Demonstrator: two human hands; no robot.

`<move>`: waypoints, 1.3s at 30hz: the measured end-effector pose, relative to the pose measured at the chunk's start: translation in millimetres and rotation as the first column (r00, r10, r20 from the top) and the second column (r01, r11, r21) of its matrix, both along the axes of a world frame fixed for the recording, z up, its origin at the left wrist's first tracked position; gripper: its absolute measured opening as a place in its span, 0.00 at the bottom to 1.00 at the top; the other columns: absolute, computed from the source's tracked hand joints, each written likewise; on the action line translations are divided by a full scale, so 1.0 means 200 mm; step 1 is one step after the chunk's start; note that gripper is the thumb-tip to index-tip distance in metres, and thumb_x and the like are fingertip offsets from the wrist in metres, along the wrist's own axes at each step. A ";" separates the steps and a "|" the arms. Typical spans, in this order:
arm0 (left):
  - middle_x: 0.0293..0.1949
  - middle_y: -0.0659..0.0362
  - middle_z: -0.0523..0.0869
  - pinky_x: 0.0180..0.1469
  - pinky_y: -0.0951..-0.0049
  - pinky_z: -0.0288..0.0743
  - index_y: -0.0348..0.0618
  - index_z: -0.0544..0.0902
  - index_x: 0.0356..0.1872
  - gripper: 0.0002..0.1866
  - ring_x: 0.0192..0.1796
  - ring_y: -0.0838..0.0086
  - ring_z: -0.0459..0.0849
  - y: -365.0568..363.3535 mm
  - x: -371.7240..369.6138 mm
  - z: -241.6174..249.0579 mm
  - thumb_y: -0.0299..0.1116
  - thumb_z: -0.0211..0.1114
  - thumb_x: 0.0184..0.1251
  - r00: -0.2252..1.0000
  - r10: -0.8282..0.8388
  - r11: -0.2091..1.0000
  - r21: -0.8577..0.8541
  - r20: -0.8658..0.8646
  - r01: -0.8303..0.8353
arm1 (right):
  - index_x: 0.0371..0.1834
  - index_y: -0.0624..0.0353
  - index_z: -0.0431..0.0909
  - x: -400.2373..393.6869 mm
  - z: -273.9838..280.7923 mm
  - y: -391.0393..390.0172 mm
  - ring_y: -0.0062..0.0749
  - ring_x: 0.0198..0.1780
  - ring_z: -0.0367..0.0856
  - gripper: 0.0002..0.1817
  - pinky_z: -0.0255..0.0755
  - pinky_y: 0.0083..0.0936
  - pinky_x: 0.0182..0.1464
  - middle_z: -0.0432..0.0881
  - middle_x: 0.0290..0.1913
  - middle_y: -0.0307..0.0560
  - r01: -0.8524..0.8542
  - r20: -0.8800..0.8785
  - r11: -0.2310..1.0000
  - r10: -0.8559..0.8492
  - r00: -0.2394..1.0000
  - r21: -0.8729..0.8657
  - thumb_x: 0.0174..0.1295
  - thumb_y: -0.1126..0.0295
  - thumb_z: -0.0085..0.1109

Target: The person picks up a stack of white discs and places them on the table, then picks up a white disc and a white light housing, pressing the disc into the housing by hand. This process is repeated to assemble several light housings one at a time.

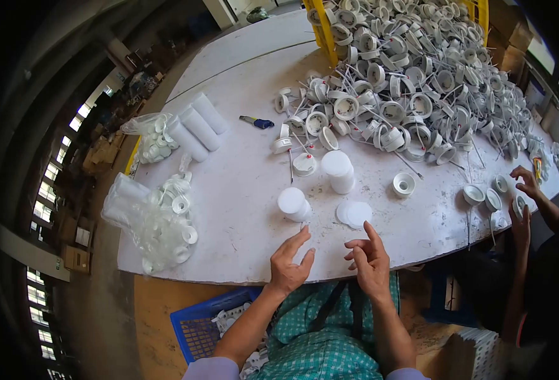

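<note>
White liner discs (354,213) lie on the bench (241,202) just beyond the right hand (369,263) and left hand (288,266), fingers spread and empty; lift one disc singly by its edge.

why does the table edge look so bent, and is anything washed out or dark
Head view: fisheye lens bows the white table and windows; dark vignette fills the corners; daylight bleaches the pile of white caps; both hands, left hand and right hand, look sharp.

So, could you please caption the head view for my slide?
Both hands, left hand and right hand, empty above white discs beside a cap pile.
</note>
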State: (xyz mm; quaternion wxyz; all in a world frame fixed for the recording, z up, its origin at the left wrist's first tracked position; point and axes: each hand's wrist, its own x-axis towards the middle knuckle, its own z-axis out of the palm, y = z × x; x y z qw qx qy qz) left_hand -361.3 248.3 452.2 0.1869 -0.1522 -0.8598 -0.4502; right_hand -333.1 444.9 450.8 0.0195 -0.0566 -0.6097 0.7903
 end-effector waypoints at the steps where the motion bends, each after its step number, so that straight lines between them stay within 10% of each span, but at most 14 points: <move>1: 0.53 0.46 0.82 0.52 0.65 0.79 0.35 0.78 0.54 0.22 0.52 0.60 0.84 0.06 0.00 -0.01 0.24 0.67 0.56 0.999 -0.041 0.999 -0.032 0.016 0.041 | 0.72 0.61 0.56 0.05 -0.01 0.06 0.21 0.35 0.78 0.30 0.73 0.14 0.32 0.81 0.42 0.46 0.061 -0.052 0.997 -0.058 0.997 0.046 0.66 0.77 0.49; 13: 0.43 0.48 0.87 0.43 0.74 0.80 0.33 0.76 0.56 0.21 0.36 0.69 0.87 0.47 -0.20 -0.04 0.26 0.63 0.61 0.998 0.015 0.988 -0.153 0.068 -0.005 | 0.56 0.67 0.75 0.77 -0.31 1.09 0.28 0.41 0.77 0.17 0.70 0.24 0.46 0.80 0.39 0.45 0.719 0.001 0.572 -0.783 0.622 0.394 0.63 0.79 0.51; 17: 0.28 0.51 0.88 0.36 0.74 0.77 0.28 0.68 0.62 0.28 0.28 0.71 0.86 0.55 -0.25 0.08 0.33 0.62 0.63 0.957 0.132 0.955 -0.290 0.257 -0.054 | 0.57 0.65 0.74 0.77 -0.47 1.01 0.28 0.44 0.77 0.18 0.72 0.24 0.47 0.81 0.45 0.44 0.496 0.076 0.750 -0.580 0.811 0.438 0.68 0.68 0.54; 27: 0.22 0.52 0.86 0.34 0.74 0.78 0.30 0.57 0.69 0.38 0.22 0.70 0.84 0.40 -0.24 0.45 0.37 0.61 0.62 0.857 0.310 0.914 -0.378 0.410 -0.150 | 0.43 0.70 0.79 0.59 -0.65 0.47 0.39 0.31 0.80 0.10 0.72 0.28 0.33 0.80 0.31 0.53 0.089 -0.050 0.924 -0.075 0.996 0.373 0.59 0.79 0.55; 32: 0.24 0.51 0.87 0.35 0.71 0.80 0.32 0.57 0.70 0.35 0.22 0.69 0.85 0.03 -0.49 0.62 0.34 0.55 0.63 0.760 0.554 0.794 -0.490 0.341 -0.359 | 0.41 0.70 0.79 0.60 -0.77 0.46 0.36 0.29 0.78 0.09 0.71 0.27 0.31 0.79 0.31 0.54 0.194 -0.042 0.930 -0.190 0.981 0.313 0.59 0.80 0.54; 39: 0.32 0.47 0.87 0.50 0.61 0.77 0.47 0.51 0.73 0.37 0.34 0.57 0.87 -0.63 -0.97 0.39 0.31 0.50 0.60 0.582 0.765 0.471 -0.856 0.275 -0.213 | 0.40 0.71 0.78 0.56 -0.74 0.46 0.33 0.33 0.78 0.09 0.71 0.25 0.35 0.79 0.33 0.52 0.187 0.098 0.955 -0.214 0.972 0.230 0.58 0.81 0.53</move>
